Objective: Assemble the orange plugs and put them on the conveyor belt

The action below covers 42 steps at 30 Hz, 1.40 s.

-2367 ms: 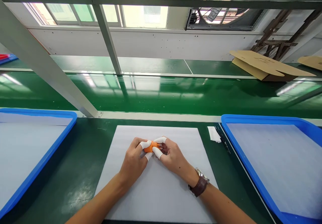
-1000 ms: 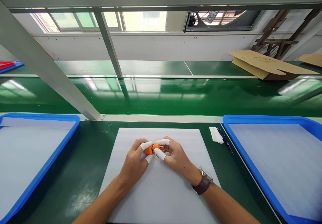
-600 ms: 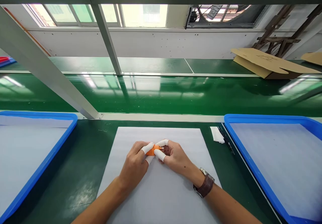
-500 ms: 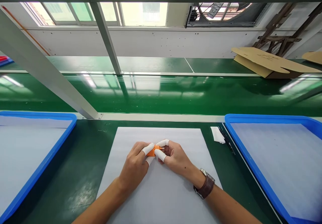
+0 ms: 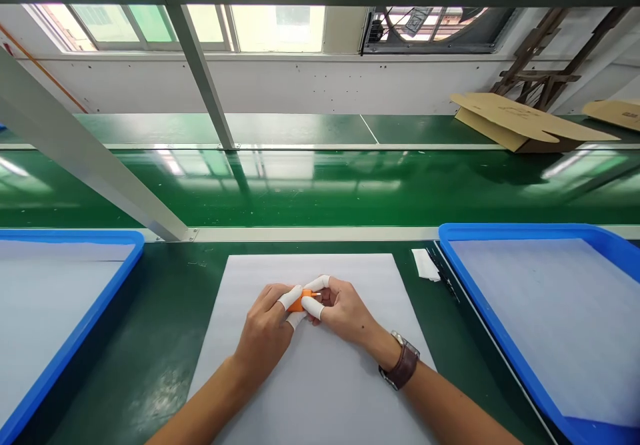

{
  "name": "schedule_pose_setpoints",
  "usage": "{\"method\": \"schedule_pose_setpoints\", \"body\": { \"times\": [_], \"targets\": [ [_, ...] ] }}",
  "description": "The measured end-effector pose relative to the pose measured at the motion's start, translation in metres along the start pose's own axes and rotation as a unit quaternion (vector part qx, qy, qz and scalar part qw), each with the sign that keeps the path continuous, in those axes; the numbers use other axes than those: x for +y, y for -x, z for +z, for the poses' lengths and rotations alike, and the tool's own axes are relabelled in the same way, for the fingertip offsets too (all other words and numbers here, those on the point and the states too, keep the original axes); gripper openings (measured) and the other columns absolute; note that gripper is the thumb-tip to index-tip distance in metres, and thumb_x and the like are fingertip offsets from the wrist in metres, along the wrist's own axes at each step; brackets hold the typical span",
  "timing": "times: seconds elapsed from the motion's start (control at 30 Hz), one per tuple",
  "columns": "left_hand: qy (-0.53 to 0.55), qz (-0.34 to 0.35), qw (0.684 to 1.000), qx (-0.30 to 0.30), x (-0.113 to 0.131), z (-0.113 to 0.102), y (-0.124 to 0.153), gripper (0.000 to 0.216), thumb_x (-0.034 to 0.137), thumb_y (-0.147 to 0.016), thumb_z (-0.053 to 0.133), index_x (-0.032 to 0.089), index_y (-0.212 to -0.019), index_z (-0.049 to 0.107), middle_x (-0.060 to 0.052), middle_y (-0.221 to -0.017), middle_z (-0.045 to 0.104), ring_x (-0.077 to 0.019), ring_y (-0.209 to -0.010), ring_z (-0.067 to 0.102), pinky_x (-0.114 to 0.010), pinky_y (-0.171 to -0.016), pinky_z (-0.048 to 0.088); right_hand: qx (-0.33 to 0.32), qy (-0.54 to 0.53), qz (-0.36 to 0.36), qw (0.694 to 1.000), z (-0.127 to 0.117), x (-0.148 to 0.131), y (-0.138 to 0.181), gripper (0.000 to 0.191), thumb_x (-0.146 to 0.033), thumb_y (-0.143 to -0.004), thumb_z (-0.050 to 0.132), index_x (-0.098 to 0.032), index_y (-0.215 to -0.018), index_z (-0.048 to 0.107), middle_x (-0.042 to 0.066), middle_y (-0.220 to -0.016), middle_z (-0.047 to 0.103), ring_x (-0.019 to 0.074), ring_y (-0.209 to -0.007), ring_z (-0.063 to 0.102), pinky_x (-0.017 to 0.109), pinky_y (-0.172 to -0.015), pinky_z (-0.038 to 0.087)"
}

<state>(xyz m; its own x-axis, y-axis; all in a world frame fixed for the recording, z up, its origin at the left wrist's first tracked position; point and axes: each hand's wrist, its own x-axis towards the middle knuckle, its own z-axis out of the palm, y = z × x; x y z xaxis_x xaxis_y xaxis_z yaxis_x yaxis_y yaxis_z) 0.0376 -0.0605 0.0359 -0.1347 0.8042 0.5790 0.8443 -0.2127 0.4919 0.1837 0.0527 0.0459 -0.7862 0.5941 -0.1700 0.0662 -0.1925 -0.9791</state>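
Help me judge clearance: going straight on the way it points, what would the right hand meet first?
The right hand would first meet the small orange part its fingers pinch; just beyond, the capped fingers of the left hand. Depth is unclear.

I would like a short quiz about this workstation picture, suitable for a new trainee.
1. True or false: the left hand and the right hand both grip the small orange part.
2. Which wrist bears the brown watch? A) left B) right C) neither
3. Fill in: the left tray and the right tray, on either side of the white sheet, have ____ rims.

Key: 1 true; 2 B; 3 blue.
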Motion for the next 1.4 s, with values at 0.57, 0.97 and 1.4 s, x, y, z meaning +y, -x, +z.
{"method": "schedule_pose_setpoints", "body": {
  "times": [0.57, 0.97, 1.4],
  "targets": [
    [0.446, -0.423, 0.788, -0.023, -0.006, -0.021, -0.017, 0.039, 0.032, -0.076, 0.081, 0.018, -0.111, 0.071, -0.013, -0.12, 0.069, -0.0288, -0.111, 0.064, -0.042, -0.101, 0.05, 0.022, -0.056, -0.035, 0.998, -0.011, -0.005, -0.003, 0.031, -0.044, -0.095, 0.057, -0.015, -0.088, 0.066, 0.0, -0.062, 0.063, 0.0128, -0.052, 0.058, 0.026, -0.052, 0.049],
    [0.44, -0.42, 0.786, 0.108, -0.013, -0.038, -0.023, 0.045, 0.031, -0.07, 0.086, 0.014, -0.109, 0.073, -0.013, -0.112, 0.072, -0.0249, -0.101, 0.068, -0.039, -0.096, 0.052, 0.013, 0.009, -0.057, 0.998, -0.008, 0.002, 0.002, 0.034, -0.048, -0.094, 0.056, -0.017, -0.082, 0.063, 0.0, -0.06, 0.063, 0.0134, -0.052, 0.057, 0.026, -0.053, 0.046],
    [-0.084, -0.446, 0.821, 0.348, -0.116, -0.23, -0.014, 0.049, 0.026, -0.066, 0.075, 0.003, -0.108, 0.065, -0.013, -0.095, 0.074, -0.0255, -0.092, 0.068, -0.038, -0.084, 0.055, -0.001, 0.078, -0.062, 0.995, -0.003, 0.01, 0.003, 0.037, -0.053, -0.091, 0.053, -0.018, -0.083, 0.063, 0.001, -0.061, 0.065, 0.0173, -0.052, 0.058, 0.03, -0.055, 0.045]
  ]
}}
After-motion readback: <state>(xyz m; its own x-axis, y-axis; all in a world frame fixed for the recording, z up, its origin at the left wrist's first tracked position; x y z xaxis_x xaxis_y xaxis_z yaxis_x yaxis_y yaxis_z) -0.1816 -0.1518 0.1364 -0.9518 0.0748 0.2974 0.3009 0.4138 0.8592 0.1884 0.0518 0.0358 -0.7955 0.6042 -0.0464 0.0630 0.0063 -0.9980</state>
